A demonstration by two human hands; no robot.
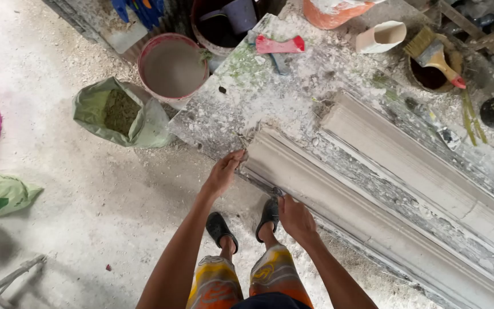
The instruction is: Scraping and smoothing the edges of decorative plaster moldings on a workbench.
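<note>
Left hand (224, 171) fingertips pinch the near end corner of a long grey plaster moulding (338, 197) lying along the desk (247, 91) edge; right hand (295, 217) curls closed over the same strip's near edge, just beside the left — both gripping it. Beyond the hands, a second moulding (418, 166) lies parallel on the desk; further off, a brush (434, 54) rests on a pot. Left of the left hand, on the floor — an open green sack (115, 114) and a bucket (172, 66).
</note>
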